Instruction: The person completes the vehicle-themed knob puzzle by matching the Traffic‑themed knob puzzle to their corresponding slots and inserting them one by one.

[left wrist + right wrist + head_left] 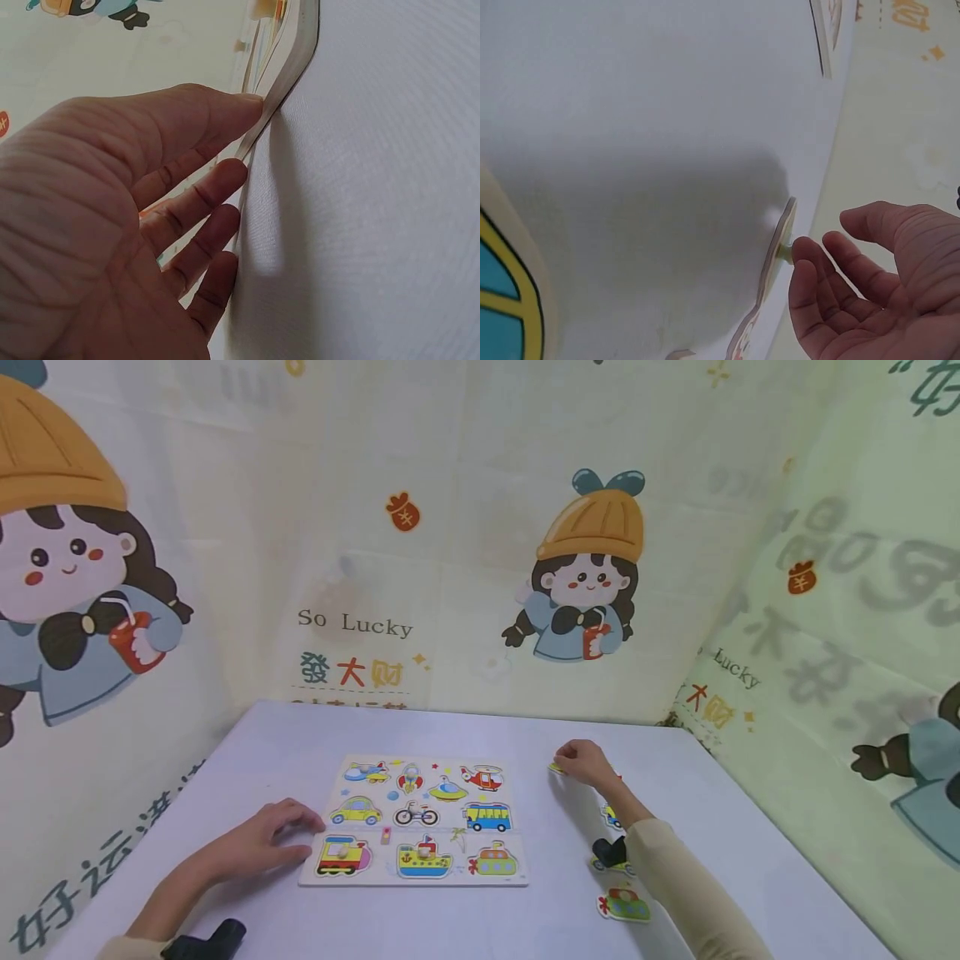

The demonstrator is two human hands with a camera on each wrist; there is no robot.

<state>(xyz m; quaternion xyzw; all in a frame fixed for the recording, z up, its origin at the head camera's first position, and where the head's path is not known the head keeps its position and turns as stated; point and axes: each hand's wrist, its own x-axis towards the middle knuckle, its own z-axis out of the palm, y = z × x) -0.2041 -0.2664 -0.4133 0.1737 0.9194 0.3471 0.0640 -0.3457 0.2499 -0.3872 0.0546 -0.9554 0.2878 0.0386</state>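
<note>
- Resting at the left edge of the puzzle board (384, 864) in the head view, the left hand (273, 835) has its thumb and fingers spread apart. The board lies flat on the white table (450, 927) and bears pictures of vehicles, among them a train, a boat, a bicycle and a bus.
- Also in the head view, the right hand (587, 764) is to the right of the board, well apart from it, with its fingertips at a small yellow piece (556, 768) that they partly hide. Beside and beneath the right forearm lie more pieces, partly covered by it; nearest the wearer is a green submarine piece (626, 906) with a red propeller.
- In the left wrist view, the thumb tip touches the board's pale rim, and the other fingers curve loosely, clear of the thumb.
- In the right wrist view, a curled fingertip meets the small knob (784, 253) on the yellow piece, seen nearly edge-on; the topmost digit is apart from it. Whether the grip is clamped on the knob, I cannot tell. At lower left shows part of a piece with blue panes (496, 262).
</note>
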